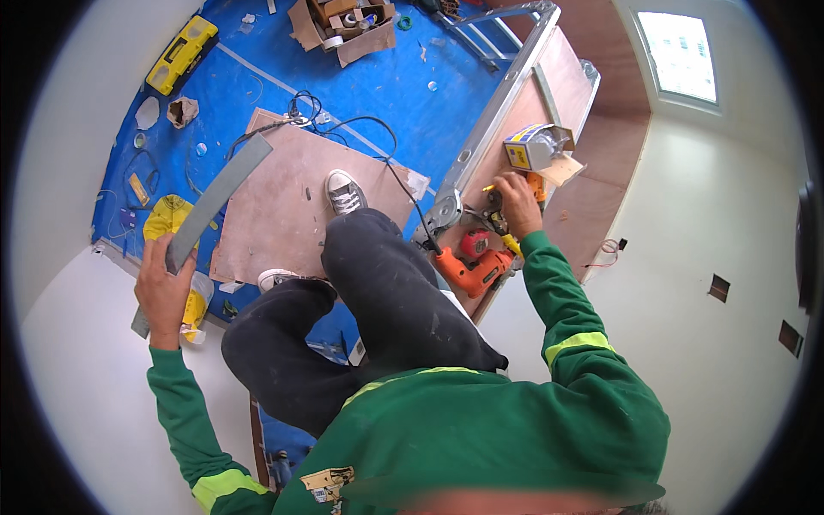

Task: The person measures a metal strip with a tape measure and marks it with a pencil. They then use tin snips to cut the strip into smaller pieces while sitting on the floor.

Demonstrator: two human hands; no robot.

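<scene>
Left hand out to the person's left, up off the floor, gripping a long grey strip. Thumb on one side, other fingers on the opposite side, pressed in on the strip near its lower end. Strip tilted, most of its length reaching past the hand over the left edge of a plywood sheet on the floor; short tail end showing beside the wrist.

Right hand over the wood-topped surface, toward its near end. Fingers bent and drawn together, pinching a slim yellow stick — tip pokes out toward the surface's metal-railed left edge.

Around that hand: orange drill lying at the near end of the surface, red round tool just beside it, yellow-handled tool below the wrist. An orange tool shows partly behind the hand. Open blue-and-yellow box farther along, near the right edge, flap out. Second grey strip flat on the far part of the surface.

Black cord runs from the drill to a tangle at the far edge of the plywood sheet. Blue floor covering beyond — yellow toolbox along its left edge, cardboard box of odds and ends at the far edge.
</scene>
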